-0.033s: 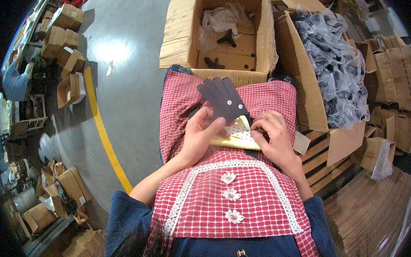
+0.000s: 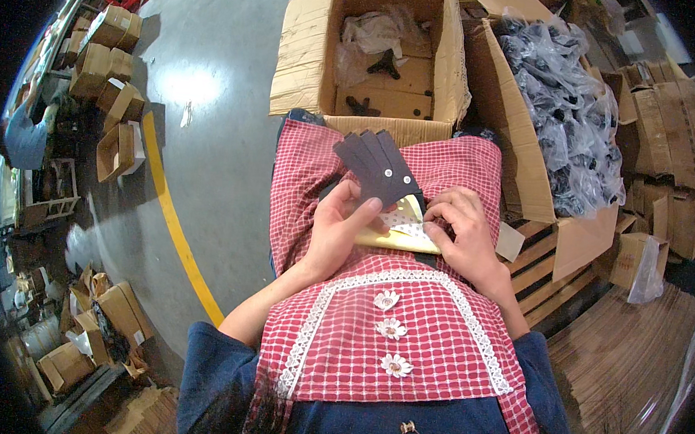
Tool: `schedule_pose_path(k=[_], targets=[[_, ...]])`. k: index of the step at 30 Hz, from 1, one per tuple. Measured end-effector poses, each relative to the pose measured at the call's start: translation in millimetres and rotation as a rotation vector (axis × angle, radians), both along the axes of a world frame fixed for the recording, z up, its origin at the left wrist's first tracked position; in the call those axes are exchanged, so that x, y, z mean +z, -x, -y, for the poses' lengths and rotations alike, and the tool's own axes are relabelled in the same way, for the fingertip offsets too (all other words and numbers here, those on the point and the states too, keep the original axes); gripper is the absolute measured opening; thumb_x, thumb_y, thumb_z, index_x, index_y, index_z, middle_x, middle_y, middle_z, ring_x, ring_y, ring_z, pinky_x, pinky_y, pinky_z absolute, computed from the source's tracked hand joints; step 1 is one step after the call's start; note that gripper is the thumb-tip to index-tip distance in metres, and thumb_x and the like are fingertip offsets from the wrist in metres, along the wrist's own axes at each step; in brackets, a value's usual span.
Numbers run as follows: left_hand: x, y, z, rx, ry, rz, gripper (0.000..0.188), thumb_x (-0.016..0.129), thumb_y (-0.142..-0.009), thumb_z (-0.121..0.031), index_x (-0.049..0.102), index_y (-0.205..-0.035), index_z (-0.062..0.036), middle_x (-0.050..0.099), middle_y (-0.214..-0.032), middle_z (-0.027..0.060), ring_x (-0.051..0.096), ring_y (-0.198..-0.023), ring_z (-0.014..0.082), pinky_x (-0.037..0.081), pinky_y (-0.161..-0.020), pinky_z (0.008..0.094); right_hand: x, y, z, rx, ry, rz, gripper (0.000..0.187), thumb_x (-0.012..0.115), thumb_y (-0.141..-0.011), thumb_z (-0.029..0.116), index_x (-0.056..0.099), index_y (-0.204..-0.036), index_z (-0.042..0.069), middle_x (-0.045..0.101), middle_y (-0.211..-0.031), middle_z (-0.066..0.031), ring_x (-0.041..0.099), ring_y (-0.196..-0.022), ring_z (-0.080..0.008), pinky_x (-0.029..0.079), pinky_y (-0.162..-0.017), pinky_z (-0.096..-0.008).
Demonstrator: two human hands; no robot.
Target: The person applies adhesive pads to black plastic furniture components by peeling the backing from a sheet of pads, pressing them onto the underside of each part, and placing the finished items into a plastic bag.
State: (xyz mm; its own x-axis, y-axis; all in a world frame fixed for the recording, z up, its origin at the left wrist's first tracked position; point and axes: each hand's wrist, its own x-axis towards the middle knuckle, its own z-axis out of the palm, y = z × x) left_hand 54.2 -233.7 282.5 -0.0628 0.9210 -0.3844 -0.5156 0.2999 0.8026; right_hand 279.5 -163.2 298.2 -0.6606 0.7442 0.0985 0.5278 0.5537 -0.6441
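Observation:
My left hand (image 2: 337,226) grips several thin, dark flat pieces (image 2: 374,164), fanned out above my lap. Two small round white dots sit near the lower right end of these pieces. Below them, across my lap, lies a white sheet with small dots (image 2: 404,225), with a yellow piece (image 2: 398,241) under it. My right hand (image 2: 464,228) is closed in a pinch at the sheet's right edge; whatever is between its fingertips is too small to make out.
Ahead of my knees stands an open cardboard box (image 2: 302,51) with dark three-armed parts (image 2: 385,65) and crumpled plastic inside. To its right, another carton holds many plastic-wrapped dark parts (image 2: 557,110). A wooden pallet (image 2: 547,269) and stacked cardboard (image 2: 633,354) lie at right. Boxes line the left.

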Motion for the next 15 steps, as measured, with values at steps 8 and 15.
schedule_pose_path(k=[8,15], targets=[[-1.1,-0.4,0.9,-0.015,0.015,-0.004,0.016,0.066,-0.095,-0.005,0.051,-0.1,-0.0049,0.066,-0.092,0.0056,0.066,-0.077,0.011,0.056,-0.069,0.0262,8.6,4.8,-1.5,0.008,0.074,-0.084,0.01,0.064,-0.085,0.006,0.059,-0.092,0.003,0.061,-0.109,-0.0125,0.051,-0.115,-0.0328,0.037,-0.103,-0.0447],[-8.6,-0.5,1.6,-0.118,0.076,-0.074,0.023,0.071,-0.089,0.0,0.05,-0.096,-0.0063,0.062,-0.088,0.0031,0.065,-0.078,0.0113,0.056,-0.069,0.0254,14.2,40.4,-22.4,-0.008,-0.093,-0.178,0.011,0.066,-0.086,0.006,0.059,-0.093,0.005,0.056,-0.127,-0.0143,0.043,-0.129,-0.0371,0.033,-0.109,-0.0483]])
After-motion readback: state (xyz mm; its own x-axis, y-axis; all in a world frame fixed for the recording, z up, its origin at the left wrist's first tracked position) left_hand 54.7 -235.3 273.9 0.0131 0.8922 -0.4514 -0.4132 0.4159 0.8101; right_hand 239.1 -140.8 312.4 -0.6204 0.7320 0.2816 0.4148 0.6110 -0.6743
